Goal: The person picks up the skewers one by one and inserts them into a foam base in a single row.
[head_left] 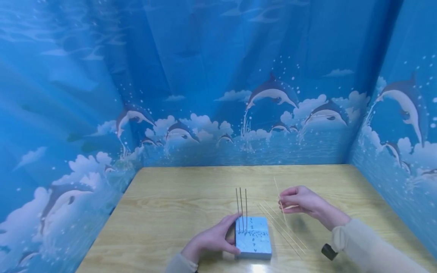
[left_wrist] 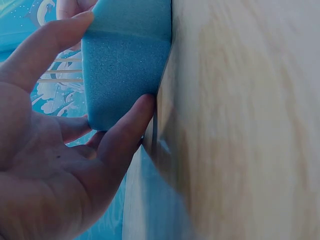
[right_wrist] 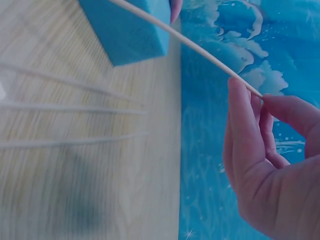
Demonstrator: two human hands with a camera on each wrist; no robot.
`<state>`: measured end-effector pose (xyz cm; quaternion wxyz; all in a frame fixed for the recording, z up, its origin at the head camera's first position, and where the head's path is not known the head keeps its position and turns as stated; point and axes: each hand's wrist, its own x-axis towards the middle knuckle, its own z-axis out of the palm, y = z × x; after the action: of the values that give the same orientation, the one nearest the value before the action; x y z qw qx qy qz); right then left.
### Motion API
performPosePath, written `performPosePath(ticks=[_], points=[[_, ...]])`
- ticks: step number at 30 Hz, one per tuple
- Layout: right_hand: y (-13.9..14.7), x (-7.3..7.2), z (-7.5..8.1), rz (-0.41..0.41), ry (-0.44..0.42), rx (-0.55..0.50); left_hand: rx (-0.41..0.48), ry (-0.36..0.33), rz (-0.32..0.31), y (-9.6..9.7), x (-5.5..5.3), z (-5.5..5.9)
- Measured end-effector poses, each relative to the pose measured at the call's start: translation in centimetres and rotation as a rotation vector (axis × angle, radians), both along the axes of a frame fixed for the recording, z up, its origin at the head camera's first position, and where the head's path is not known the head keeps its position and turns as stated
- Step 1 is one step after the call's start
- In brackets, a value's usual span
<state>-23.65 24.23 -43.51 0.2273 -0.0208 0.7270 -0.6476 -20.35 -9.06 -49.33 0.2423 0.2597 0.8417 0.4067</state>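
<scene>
A blue foam block (head_left: 257, 248) with small dark holes and marks on top lies on the table. Three thin sticks (head_left: 246, 208) stand upright in its left part. My left hand (head_left: 213, 238) grips the block from the left, thumb at the near side and fingers at the far side; the left wrist view shows the foam block (left_wrist: 127, 75) between them. To the right, my right hand (head_left: 302, 203) pinches a thin wooden skewer (right_wrist: 200, 51) between thumb and fingertips, raised above the table and slanted.
Loose wooden skewers (right_wrist: 75, 108) lie side by side on the wooden table (head_left: 170, 197), right of the block. A blue dolphin-print curtain (head_left: 205, 94) encloses the table at the back and sides. A small black object (head_left: 329, 251) is at the right sleeve.
</scene>
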Motion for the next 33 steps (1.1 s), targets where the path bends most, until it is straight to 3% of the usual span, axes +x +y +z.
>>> performPosePath(ticks=[14, 25, 33], points=[[-2.7, 1.4, 2.3, 0.019, 0.110, -0.101, -0.003, -0.008, 0.006, 0.1, -0.3, -0.3], [-5.0, 2.7, 3.5, -0.165, 0.188, -0.097, -0.001, 0.012, 0.004, 0.1, -0.1, 0.0], [-6.3, 3.8, 4.2, -0.184, 0.284, -0.059, 0.000, 0.012, 0.002, 0.0, -0.2, -0.2]])
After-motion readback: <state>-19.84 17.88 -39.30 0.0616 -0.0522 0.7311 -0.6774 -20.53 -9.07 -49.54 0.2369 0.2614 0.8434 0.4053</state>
